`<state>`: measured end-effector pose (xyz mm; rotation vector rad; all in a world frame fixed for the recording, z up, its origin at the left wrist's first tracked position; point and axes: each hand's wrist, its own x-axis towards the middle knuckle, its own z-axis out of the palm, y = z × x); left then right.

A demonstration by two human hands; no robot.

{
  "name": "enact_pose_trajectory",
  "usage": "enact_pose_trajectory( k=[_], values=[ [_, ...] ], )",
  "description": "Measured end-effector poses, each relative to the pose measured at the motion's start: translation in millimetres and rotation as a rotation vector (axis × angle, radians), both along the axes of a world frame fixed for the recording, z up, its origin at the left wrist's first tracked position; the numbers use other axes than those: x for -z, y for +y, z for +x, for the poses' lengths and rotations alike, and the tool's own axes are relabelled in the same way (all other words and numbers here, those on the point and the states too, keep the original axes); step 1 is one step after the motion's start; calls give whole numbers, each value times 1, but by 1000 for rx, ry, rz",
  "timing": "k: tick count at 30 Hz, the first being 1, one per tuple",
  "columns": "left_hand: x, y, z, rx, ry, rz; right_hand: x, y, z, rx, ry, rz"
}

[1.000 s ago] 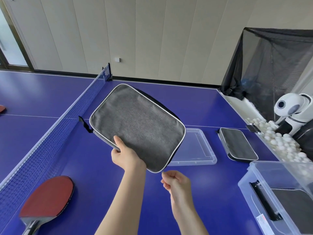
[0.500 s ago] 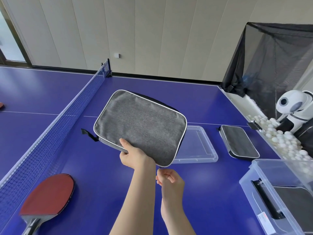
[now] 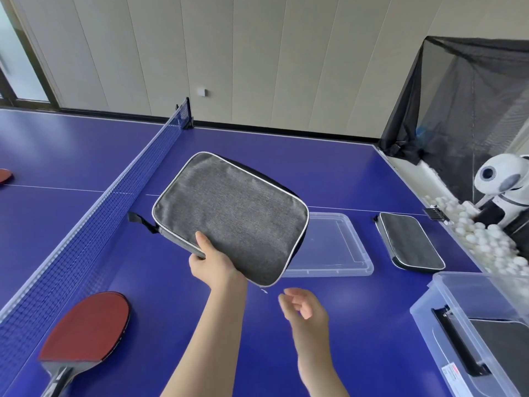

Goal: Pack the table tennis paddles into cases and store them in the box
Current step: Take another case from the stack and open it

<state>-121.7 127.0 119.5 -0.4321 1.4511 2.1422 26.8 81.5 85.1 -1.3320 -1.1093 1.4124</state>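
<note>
My left hand point(image 3: 213, 260) grips the near edge of a grey paddle case point(image 3: 232, 216) with white piping and holds it above the blue table, tilted toward me. My right hand point(image 3: 303, 308) hovers just below the case's near right corner, fingers loosely curled, holding nothing. A red paddle point(image 3: 86, 330) lies on the table at the near left beside the net. A second grey case point(image 3: 409, 243) lies flat at the right. The clear storage box point(image 3: 446, 299) stands at the near right with a dark case inside it.
The box's clear lid point(image 3: 337, 247) lies flat behind the held case. The blue net point(image 3: 94, 213) runs along the left. Another red paddle point(image 3: 4, 176) shows at the far left edge. A white ball machine point(image 3: 501, 179), a black catch net and several white balls stand off the table's right side.
My left hand lowered the case and levelled it somewhat. My right hand, which was pinching at the case's near corner, has come away and its fingers have loosened.
</note>
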Motion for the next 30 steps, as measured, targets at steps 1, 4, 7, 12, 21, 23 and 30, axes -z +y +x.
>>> enact_pose_trajectory(
  k=[1, 4, 7, 12, 21, 23, 30],
  values=[
    [3, -3, -7, 31, 43, -6, 1, 6, 7, 28, 9, 3],
    [18, -17, -27, 171, 238, -39, -6, 29, 26, 121, 47, 19],
    [31, -34, -37, 414, 381, -55, -14, 52, 38, 125, 60, 55],
    [46, -48, -38, 767, 423, -122, -14, 68, 38, -95, 102, -78],
    [63, -53, -24, 878, 450, -198, -10, 43, 30, -188, 157, -260],
    [70, -53, -25, 869, 471, -241, -11, 40, 29, -175, 157, -237],
    [78, -56, 3, 711, 774, -555, 8, 36, 29, -38, 4, -85]
  ],
)
